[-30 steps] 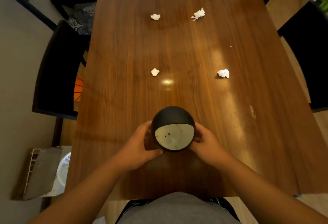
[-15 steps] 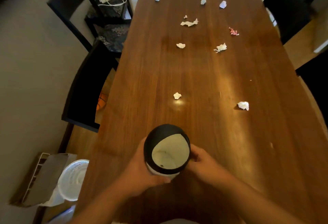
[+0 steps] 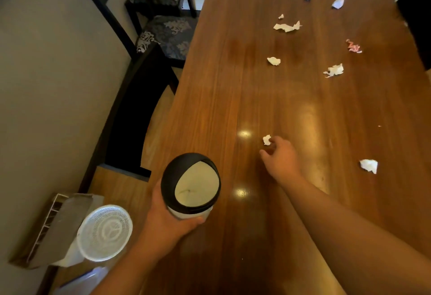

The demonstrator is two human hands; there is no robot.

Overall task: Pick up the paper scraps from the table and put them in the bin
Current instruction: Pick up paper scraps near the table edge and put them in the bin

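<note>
Bin (image 3: pixel 190 186) sits at the table's (image 3: pixel 233 84) near left edge. Nearest scrap (image 3: pixel 266 140) lies ahead and right of it; the other scraps (image 3: pixel 287 26) lie scattered farther back.

The left hand (image 3: pixel 168 220) grips the bin (image 3: pixel 191 185); the right hand (image 3: pixel 281 159) touches a paper scrap (image 3: pixel 266 140).

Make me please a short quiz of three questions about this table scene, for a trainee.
1. True or false: the left hand holds the bin.
2. Which scrap is the right hand reaching toward?
A. the pink scrap
B. the nearest white scrap
C. the long torn scrap
3. Fill in: the bin's dome lid is ____ in colour.

Key: 1 true; 2 B; 3 black.
</note>
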